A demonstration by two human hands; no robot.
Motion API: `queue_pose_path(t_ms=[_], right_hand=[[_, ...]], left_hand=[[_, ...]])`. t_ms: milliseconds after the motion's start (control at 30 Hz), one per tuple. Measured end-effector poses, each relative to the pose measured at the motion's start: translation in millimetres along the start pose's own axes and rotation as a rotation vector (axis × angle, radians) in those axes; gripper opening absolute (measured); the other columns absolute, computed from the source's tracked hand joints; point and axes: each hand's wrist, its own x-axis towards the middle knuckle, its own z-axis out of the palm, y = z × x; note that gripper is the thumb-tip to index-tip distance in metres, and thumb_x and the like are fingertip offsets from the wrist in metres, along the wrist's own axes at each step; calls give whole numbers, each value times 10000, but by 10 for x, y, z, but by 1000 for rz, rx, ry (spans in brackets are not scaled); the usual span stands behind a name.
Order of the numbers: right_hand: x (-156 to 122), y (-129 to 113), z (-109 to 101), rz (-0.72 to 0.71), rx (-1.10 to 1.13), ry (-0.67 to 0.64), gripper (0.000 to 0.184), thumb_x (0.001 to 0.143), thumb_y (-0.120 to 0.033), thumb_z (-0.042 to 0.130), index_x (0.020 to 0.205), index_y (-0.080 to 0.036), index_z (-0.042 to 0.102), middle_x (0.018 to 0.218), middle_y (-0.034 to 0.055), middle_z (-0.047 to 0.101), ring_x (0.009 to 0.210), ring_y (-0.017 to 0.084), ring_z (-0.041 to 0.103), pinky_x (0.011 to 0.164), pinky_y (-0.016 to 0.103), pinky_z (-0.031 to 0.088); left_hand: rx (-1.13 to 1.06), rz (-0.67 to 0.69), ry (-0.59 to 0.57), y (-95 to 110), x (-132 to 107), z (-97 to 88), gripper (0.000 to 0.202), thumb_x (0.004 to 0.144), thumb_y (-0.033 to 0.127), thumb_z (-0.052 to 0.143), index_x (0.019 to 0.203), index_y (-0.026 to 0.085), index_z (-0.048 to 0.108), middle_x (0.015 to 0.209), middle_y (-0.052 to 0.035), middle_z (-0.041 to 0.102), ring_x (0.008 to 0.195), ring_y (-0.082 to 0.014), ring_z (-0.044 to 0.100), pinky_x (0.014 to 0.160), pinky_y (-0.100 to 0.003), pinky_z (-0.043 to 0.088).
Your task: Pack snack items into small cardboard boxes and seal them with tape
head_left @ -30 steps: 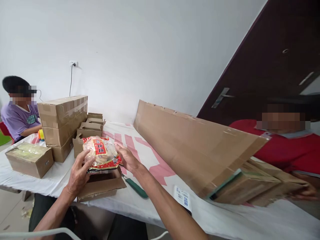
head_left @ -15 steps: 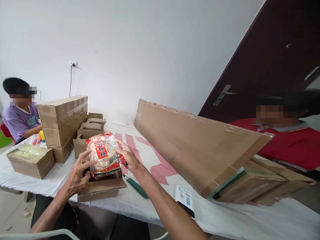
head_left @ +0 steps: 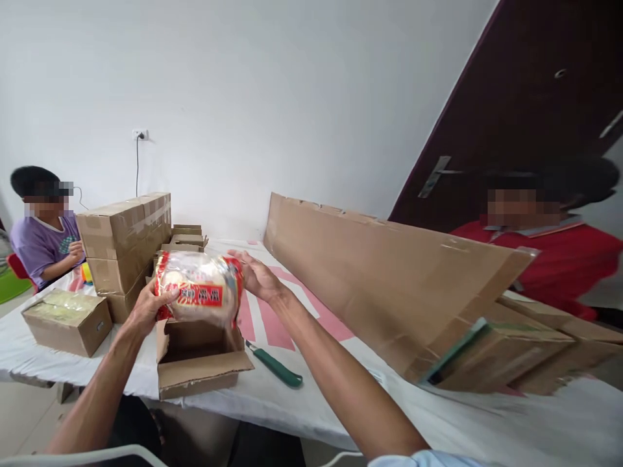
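In the head view a red-and-clear bag of rice crackers point(head_left: 199, 288) is held up above an open cardboard box point(head_left: 204, 370). My left hand point(head_left: 148, 305) is closed on the bag's left end, its thumb lying across the front. At the right end, my right hand point(head_left: 263, 277) holds the bag's upper corner, with some fingers stretched along the top edge. The bag lies sideways, its printed label facing me, and is slightly blurred. Inside the box below, the visible part of the floor is bare; the bag hides its far side.
A green-handled knife point(head_left: 276, 366) lies right of the box. Stacked cartons point(head_left: 119, 233) and a taped box point(head_left: 68, 321) stand left. A long cardboard panel point(head_left: 384, 279) slants across the right, beside more boxes point(head_left: 506, 357). One person point(head_left: 46, 240) sits left, another point(head_left: 549, 259) right.
The bag has turned from tilted to sideways and come up, uncovering more of the box. My left hand has moved onto its left end. The phone-like object at right is out of sight behind my forearm.
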Motion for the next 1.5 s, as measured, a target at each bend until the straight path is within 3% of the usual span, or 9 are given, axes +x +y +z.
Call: queue_pose_path(t_ms=[67,133,233,333,500,600,767,1000,1500], right_hand=[[-84,211,15,-27,62,84,586,901,-710,674,1279,-262,653,1395,115,737,1248,280,715,1022,444,599],[-167,451,126,-8,93,26,680,852,-773,700,1320,-286,615,1397,114,731,1246,299,719,1019,487,603],[-221,711,375,-19,86,0,718,783,-737,811,1314,-302,601,1315,100,760,1209,311,733,949,481,631],[-184,747,502,-63,99,73,637,757,-684,865,1190,-279,630,1193,70,786,1121,298,754,878,460,656],[-37,644,378,-91,24,152,633,724,-631,912,1169,-258,660,1195,59,774,1014,268,764,780,415,677],[85,701,305,-88,-52,197,634,741,-659,888,1165,-236,677,1160,70,785,1025,272,760,830,422,667],[289,940,201,-115,-147,202,652,758,-745,823,1114,-210,714,1182,91,808,1117,285,741,1028,443,591],[437,1190,59,-114,-161,200,692,723,-769,824,1149,-230,746,1226,79,814,1206,329,726,1087,490,557],[496,1342,33,-110,-161,188,652,809,-697,796,1284,-255,730,1335,71,782,1294,319,700,1128,503,549]], left_hand=[[-133,117,184,-131,3,85,809,559,436,1041,1235,158,695,1044,-97,840,858,-271,811,722,-344,654],[-223,185,279,-233,12,184,815,532,434,1056,1210,163,694,1065,-88,840,832,-244,802,705,-324,648],[-244,165,230,-299,5,263,774,524,456,1060,1148,144,724,1047,-99,842,832,-245,800,726,-331,651],[-159,158,201,-252,-10,149,687,585,519,1025,1085,141,745,995,-91,841,835,-248,802,748,-343,653],[158,99,125,-153,127,-235,532,561,473,1028,899,150,775,791,-50,811,649,-184,738,608,-262,586],[238,46,74,-220,286,-340,509,496,425,1046,824,144,776,709,-40,784,575,-164,690,549,-242,545],[239,17,90,-457,472,-384,525,453,428,1043,770,145,733,669,-19,752,535,-147,645,500,-233,504],[238,-11,123,-731,584,-512,506,421,402,1015,747,140,730,656,-11,748,550,-129,629,549,-224,473],[234,-43,154,-815,577,-525,429,436,325,955,770,146,752,687,-19,775,565,-147,637,572,-245,474]])
